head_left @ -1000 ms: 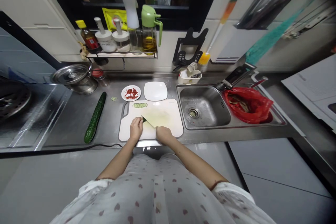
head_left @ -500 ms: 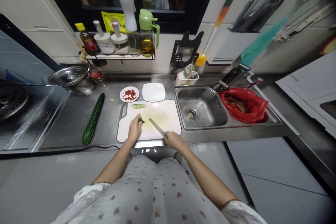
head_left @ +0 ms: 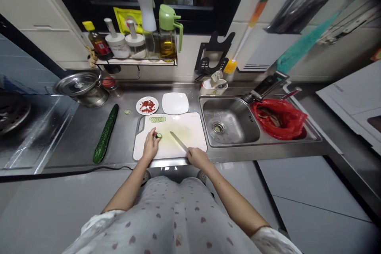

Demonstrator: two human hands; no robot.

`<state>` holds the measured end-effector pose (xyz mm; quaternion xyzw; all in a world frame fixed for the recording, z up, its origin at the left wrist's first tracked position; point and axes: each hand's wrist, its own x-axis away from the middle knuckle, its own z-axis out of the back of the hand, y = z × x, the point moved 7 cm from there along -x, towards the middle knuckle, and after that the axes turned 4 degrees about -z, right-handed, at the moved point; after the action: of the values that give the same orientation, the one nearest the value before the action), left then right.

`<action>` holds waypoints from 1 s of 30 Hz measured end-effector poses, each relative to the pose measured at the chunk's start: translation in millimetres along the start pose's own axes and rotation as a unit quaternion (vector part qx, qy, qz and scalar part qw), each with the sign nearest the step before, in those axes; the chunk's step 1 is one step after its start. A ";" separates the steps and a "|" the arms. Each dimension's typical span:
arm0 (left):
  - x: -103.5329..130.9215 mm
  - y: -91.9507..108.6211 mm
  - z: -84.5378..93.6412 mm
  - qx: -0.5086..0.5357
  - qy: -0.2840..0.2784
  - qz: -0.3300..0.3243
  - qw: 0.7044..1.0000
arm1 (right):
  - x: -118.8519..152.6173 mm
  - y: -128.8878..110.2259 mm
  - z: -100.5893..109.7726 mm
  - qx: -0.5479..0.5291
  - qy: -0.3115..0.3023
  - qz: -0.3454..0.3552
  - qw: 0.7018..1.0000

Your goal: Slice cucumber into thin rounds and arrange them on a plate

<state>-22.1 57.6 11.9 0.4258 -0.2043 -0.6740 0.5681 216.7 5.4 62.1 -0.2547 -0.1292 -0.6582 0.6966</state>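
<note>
My left hand (head_left: 151,145) is closed on a short cucumber piece (head_left: 158,135), its pale cut face turned to the right, over the left part of the white cutting board (head_left: 196,141). In my right hand (head_left: 197,158) is the handle of a knife (head_left: 179,141); its blade points up and left across the board, apart from the cucumber piece. A row of several thin cucumber slices (head_left: 157,119) lies near the board's back edge. To the left, a whole long cucumber (head_left: 106,134) rests on the steel counter.
Behind the board stand a plate of chopped red bits (head_left: 154,111) and a white square plate (head_left: 175,104). The sink (head_left: 229,117) lies right, with a red plastic bag (head_left: 293,121) beside it. A lidded steel pot (head_left: 81,89) and a seasoning shelf (head_left: 138,62) are at the back left.
The cucumber piece in my left hand has turned, so its round cut face now shows. My right hand has kept the knife nearly where it was. The view has shifted slightly.
</note>
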 end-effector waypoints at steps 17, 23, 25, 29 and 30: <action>-1.1 9.2 3.7 -0.089 -0.004 -0.029 0.996 | 0.5 1.7 21.9 0.027 0.060 -0.043 0.997; -7.1 26.0 9.7 -0.118 0.030 -0.023 0.992 | -1.8 0.2 22.0 0.036 0.076 -0.034 0.996; -13.7 40.8 7.4 -0.128 0.022 -0.018 0.991 | -2.6 -3.2 20.8 0.050 0.080 -0.019 0.995; -28.9 77.8 -14.5 -0.167 -0.074 -0.039 0.982 | -1.9 -13.7 20.6 0.084 0.100 0.031 0.991; -31.4 85.7 -20.9 -0.175 -0.097 -0.050 0.979 | -1.4 -15.4 20.8 0.090 0.105 0.039 0.990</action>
<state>45.1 68.3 76.1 0.2623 -0.1157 -0.7651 0.5765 204.7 17.5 81.5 -0.1253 -0.1037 -0.6395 0.7514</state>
